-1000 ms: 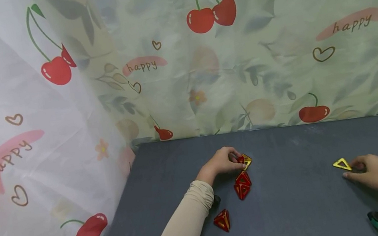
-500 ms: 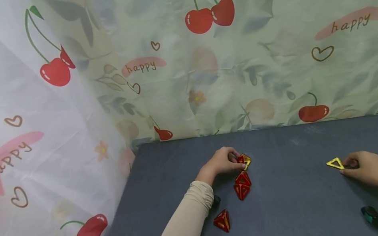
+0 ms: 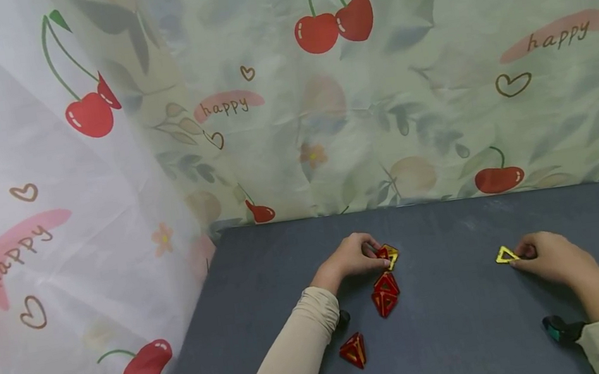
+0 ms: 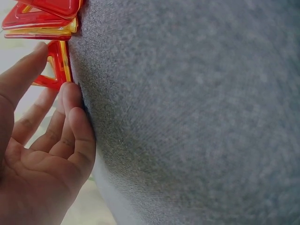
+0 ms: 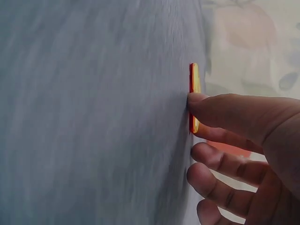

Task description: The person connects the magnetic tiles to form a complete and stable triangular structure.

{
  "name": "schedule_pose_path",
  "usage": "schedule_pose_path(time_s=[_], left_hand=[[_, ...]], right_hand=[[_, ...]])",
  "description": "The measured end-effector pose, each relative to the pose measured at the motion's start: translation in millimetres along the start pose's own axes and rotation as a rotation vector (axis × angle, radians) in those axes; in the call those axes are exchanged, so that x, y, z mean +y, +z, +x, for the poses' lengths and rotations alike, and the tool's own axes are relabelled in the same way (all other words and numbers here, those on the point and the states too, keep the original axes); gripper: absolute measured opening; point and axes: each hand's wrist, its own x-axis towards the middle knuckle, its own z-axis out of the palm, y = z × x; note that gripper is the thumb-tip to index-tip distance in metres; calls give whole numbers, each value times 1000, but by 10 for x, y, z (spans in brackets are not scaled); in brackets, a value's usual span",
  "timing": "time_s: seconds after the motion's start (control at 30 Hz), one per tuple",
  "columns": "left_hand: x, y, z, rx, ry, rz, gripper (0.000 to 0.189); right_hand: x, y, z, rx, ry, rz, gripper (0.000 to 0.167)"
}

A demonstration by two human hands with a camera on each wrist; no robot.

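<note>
So here the right hand (image 3: 553, 257) has its fingertips pressing on a flat yellow plastic triangle tile (image 3: 506, 256) lying on the dark grey felt tabletop (image 3: 469, 329), well apart from the rest of the pieces. From the right wrist view the index fingertip sits on the tile's edge and the other fingers are loosely bent beside it; I'd call it a press, not a pinch.

The left hand (image 3: 351, 257) is over at the middle, fingers curled round a small red-and-yellow tile cluster (image 3: 387, 255), with a red folded tile pyramid (image 3: 385, 294) just beside it and another red tile pyramid (image 3: 353, 350) nearer the forearm.

If I were sliding that yellow tile, I'd keep the fingertip low and flat so it doesn't flip on the felt, and go slow near the cluster, since these look magnetic and could snap together crooked. Both forearms lie low over the table, wrists angled inward.
</note>
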Motion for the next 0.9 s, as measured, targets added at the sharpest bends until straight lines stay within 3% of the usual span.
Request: schedule_pose_path(time_s=[0.9], left_hand=[[-11,-7,3,2,1,-5,27]], right_hand=[[-1313,550,539,-45,-153,51,17]])
